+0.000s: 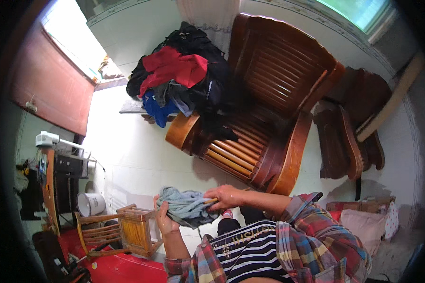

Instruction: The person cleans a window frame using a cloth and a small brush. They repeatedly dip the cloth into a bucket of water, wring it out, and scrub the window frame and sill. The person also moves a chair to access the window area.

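A bundle of thick, soft grey-blue strands (184, 205), which looks like yarn or loosely gathered knitting, is held up in front of my body. My left hand (167, 220) cups its left end, fingers spread along the side. At the right end, my right hand (228, 196) grips a thin wooden stick (211, 201), its fingers against the strands. The stick's tip lies over the bundle, and my hand hides its middle. A darker grey part hangs at the underside of the bundle.
Ahead stands a slatted wooden armchair (248, 155). Beside it is a heap of clothes (177, 67) with a red garment on top. On the left are a small wooden chair (136, 226), a white bucket (91, 204) and an open door (53, 81). Another wooden seat (354, 120) stands right.
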Available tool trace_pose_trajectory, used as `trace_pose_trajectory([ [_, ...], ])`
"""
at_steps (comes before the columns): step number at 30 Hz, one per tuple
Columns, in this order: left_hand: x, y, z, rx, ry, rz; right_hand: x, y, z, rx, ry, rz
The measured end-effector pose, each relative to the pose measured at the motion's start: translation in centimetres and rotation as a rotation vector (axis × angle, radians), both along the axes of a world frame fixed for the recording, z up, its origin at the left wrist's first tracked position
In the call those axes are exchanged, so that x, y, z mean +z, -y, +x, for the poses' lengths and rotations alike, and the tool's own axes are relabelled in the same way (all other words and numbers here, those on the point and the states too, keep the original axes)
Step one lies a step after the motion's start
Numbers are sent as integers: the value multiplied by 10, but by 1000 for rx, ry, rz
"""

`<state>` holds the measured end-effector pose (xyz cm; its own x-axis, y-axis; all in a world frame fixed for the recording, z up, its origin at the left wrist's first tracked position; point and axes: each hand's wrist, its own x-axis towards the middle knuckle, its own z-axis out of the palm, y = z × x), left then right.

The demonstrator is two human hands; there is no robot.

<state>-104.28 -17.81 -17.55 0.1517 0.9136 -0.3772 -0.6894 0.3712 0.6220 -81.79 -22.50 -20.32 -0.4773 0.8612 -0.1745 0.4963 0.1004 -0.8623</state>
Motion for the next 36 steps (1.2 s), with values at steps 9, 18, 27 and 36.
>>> trace_pose_trajectory([
  [9,64,-49,36,-218,94,199,79,-21,31,-165,129,223],
  [18,64,-69,69,-307,77,201,67,-28,48,-227,156,217],
  [27,60,-114,147,-397,6,209,40,-78,118,-272,121,243],
  [36,29,-156,226,-474,-34,250,31,-100,193,-372,235,249],
])
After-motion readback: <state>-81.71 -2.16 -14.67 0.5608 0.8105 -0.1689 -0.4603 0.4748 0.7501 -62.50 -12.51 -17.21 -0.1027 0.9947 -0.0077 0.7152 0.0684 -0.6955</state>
